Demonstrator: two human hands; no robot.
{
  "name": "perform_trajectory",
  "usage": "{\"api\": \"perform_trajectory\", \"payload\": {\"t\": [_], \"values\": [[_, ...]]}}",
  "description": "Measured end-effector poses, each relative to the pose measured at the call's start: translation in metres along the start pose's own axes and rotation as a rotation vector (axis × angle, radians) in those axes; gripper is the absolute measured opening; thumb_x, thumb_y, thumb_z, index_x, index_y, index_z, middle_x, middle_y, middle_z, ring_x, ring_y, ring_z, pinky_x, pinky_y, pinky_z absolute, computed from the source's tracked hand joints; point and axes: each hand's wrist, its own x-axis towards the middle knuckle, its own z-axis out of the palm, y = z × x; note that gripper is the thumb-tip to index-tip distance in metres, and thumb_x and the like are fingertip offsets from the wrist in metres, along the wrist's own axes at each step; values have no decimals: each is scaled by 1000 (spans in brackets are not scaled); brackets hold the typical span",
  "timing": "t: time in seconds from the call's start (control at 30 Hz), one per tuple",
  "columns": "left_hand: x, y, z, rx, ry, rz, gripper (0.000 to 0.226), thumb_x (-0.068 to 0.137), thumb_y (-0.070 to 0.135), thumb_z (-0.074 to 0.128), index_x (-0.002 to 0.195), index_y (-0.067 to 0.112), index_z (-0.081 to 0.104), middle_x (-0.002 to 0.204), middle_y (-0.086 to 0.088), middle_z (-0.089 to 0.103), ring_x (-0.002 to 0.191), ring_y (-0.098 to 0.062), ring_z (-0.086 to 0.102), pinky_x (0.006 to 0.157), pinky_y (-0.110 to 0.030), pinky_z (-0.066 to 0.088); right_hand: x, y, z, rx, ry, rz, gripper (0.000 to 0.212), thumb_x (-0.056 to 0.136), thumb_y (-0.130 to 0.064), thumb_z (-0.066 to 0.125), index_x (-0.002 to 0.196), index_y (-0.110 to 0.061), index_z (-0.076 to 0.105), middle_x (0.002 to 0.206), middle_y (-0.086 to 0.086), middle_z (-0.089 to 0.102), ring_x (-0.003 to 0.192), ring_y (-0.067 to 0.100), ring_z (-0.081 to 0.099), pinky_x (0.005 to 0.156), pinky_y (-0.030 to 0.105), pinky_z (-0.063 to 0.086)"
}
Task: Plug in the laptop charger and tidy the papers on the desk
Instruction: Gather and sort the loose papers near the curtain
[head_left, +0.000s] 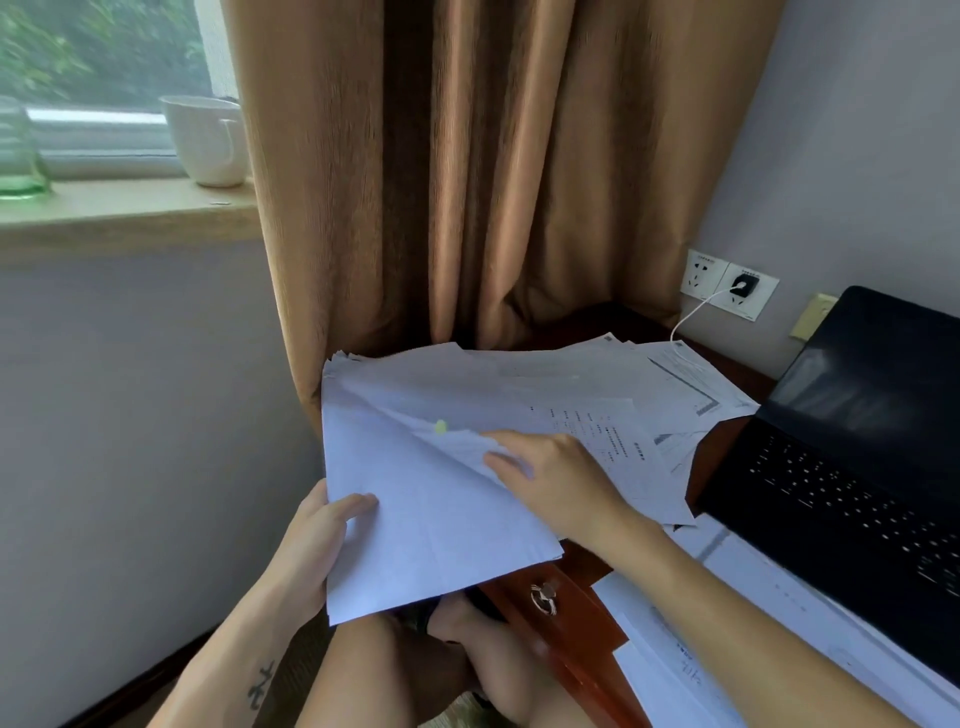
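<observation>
left hand (311, 551) is gripping the paper stack (415, 499) at the desk (571, 613) edge, thumb on top, fingers under, propping it so the right hand (556, 478), pinching the upper sheets, is seemingly squaring them. charger plug (744, 286) is already sitting in the wall socket behind the laptop (857, 467).

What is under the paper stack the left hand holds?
The paper stack, gripped by the left hand, overhangs the desk; below its edge show a drawer's ring handle and the person's legs. The right hand pinches its upper sheets. Whatever lies beneath the stack is covered.
</observation>
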Motion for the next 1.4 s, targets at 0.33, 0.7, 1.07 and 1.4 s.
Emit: {"api": "perform_trajectory", "payload": {"t": [0.33, 0.7, 1.07, 1.4], "values": [[-6, 6, 3, -85, -94, 34, 34, 101, 42, 61, 131, 26, 66, 120, -4, 77, 108, -33, 74, 104, -58, 52, -13, -13, 4, 287, -363, 182, 43, 102, -57, 42, 128, -34, 67, 121, -20, 65, 119, -4, 54, 103, 16, 41], [3, -4, 2, 52, -8, 82, 22, 100, 18, 66, 121, 23, 66, 112, -1, 79, 99, -29, 76, 96, -57, 57, 37, 59, -7, -74, -237, 445, 74, 92, -60, 59, 152, -26, 34, 149, -1, 44, 136, 21, 39, 110, 42, 39], [-1, -1, 4, -38, -49, 68, 29, 99, 32, 68, 127, 23, 65, 116, -4, 78, 102, -31, 76, 99, -56, 55, 42, 50, 7, 353, -227, 301, 50, 98, -11, 60, 142, -33, 51, 119, -13, 63, 100, 1, 64, 80, 14, 52], [14, -12, -2, 42, -1, 67, 24, 99, 21, 70, 123, 22, 65, 111, -2, 79, 97, -31, 77, 91, -57, 59, 42, 78, -62, 213, 487, 259, 30, 101, -3, 50, 114, -23, 68, 103, -11, 69, 94, -4, 61, 81, 17, 46]]}}
